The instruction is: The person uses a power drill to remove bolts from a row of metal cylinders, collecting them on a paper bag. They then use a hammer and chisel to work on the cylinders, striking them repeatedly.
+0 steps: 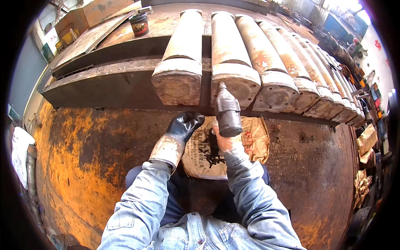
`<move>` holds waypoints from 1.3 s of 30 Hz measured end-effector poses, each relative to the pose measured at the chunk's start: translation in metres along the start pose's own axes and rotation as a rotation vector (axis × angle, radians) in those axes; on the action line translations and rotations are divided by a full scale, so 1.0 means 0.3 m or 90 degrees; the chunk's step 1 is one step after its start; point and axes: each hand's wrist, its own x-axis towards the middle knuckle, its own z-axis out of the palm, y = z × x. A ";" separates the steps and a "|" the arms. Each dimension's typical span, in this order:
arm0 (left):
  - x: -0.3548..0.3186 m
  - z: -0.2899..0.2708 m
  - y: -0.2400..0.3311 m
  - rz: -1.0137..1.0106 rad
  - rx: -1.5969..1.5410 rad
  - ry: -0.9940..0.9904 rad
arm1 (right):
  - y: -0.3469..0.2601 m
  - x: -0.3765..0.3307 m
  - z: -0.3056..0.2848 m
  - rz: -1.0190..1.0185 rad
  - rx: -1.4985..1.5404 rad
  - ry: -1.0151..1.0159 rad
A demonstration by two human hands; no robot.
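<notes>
Power tool (228, 116), dark and barrel-shaped, is held in the right hand (229, 142), whose fingers close around it below the body; its narrow nose (222, 86) points away from the person and overlaps the lower left part of an end block, though whether it touches the metal or a bolt cannot be told. That block (241, 76) caps the second of a row of pale, rust-stained cylinders. Just left of the tool, the left hand (186, 126), in a black glove with a soiled pale cuff (167, 151), is curled with its fingers drawn in; whether it holds anything cannot be seen. It sits just below the first cylinder's end block (178, 85), which stands a narrow gap away from the second. Beneath both hands lies a brown paper sack (253, 143) with a dark stain, near the person's knees. To the right, more cylinders (275, 79) stand close side by side, reaching toward the far right. They rest across a dark steel beam (104, 89), and farther off, upper left, a black bucket (139, 25) stands on a rusty surface. Below spreads a floor (75, 154) blotched orange and dark brown.
</notes>
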 end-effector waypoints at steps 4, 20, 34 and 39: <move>-0.008 -0.053 -0.017 0.005 0.003 0.006 | -0.107 0.028 -0.026 0.121 0.377 -0.061; -0.079 -0.098 0.038 -0.015 -0.079 -0.006 | -0.044 0.103 -0.085 0.317 0.808 -0.010; -0.096 -0.102 0.085 -0.079 -0.080 -0.020 | -0.054 0.085 -0.064 0.355 0.863 -0.023; -0.077 -0.046 0.114 -0.065 -0.212 -0.005 | 0.003 0.090 -0.077 0.177 0.502 -0.076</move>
